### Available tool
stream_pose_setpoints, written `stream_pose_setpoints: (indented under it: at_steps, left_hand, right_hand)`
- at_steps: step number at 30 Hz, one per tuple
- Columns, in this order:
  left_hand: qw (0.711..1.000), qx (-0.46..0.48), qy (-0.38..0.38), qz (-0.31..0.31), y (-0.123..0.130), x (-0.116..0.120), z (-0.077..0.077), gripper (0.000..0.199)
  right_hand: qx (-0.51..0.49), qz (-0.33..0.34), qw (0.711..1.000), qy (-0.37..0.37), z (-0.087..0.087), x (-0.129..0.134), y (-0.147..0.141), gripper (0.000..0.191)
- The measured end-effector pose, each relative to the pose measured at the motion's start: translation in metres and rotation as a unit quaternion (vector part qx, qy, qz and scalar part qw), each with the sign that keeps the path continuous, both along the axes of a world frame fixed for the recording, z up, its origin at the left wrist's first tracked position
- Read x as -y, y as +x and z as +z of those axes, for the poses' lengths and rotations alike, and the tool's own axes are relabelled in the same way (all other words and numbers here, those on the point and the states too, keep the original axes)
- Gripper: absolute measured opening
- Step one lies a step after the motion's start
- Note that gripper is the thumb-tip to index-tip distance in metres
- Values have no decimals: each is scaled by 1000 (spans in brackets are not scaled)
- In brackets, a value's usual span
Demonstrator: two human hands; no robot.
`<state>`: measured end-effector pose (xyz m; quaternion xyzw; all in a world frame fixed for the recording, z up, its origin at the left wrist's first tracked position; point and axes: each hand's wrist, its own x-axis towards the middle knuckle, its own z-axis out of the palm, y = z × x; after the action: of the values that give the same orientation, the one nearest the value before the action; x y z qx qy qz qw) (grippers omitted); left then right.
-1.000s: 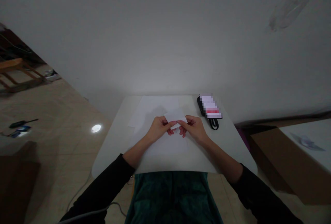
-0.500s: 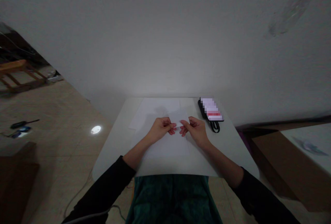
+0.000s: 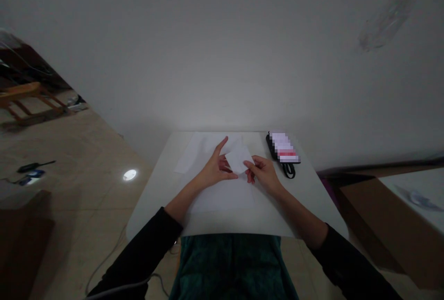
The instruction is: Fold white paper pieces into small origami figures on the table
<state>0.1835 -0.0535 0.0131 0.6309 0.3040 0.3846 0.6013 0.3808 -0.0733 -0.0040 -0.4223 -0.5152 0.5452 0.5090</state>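
Note:
A small folded piece of white paper (image 3: 238, 159) is pinched at its right side by my right hand (image 3: 263, 174), and it tilts on a corner above the table. My left hand (image 3: 215, 168) stands open beside it, thumb raised, fingertips near the paper's lower corner. Beneath both hands lies a white paper sheet (image 3: 222, 197). A second white sheet (image 3: 192, 156) lies partly under it, towards the far edge of the white table (image 3: 277, 212).
A black pouch (image 3: 272, 146) with a pixelated label and a dangling black strap lies at the far right of the table. A brown cardboard box (image 3: 374, 226) stands to the right, and a wall rises behind the table.
My left hand has opened and its thumb has lifted off the small paper. The paper has turned slightly and stays in my right hand's pinch.

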Motion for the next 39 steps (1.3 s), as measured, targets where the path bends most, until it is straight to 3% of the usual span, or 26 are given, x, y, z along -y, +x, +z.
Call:
stream_pose_setpoints:
  at_steps: [6, 8, 12, 15, 19, 27, 32, 39]
  left_hand:
    - [998, -40, 34, -37, -7, -1, 0, 68]
    - [997, -53, 34, -41, -8, 0, -1, 59]
    - [998, -40, -17, -40, -12, -2, 0, 65]
    - [997, -26, -63, -43, -15, -5, -2, 64]
    - [997, -24, -60, -39, -16, -8, -6, 62]
    - [998, -38, -15, 57, -14, -10, -7, 35]
    - [993, -50, 52, 93, -8, -6, -6, 28]
    - [976, -31, 107, 188, -2, -3, -8, 22]
  right_hand:
    - [6, 45, 999, -13, 2, 2, 0, 36]
    - [-3, 49, 999, -8, 3, 3, -1, 38]
    - [-39, 45, 998, 10, 5, 6, -3, 51]
    - [-43, 45, 998, 23, 5, 5, -3, 39]
    - [-26, 49, 998, 44, 4, 2, -3, 29]
    - [14, 35, 996, 86, -1, -1, -2, 41]
    - [48, -14, 994, 96, -5, -2, 0, 29]
    - [33, -47, 994, 91, -8, -4, 2, 19]
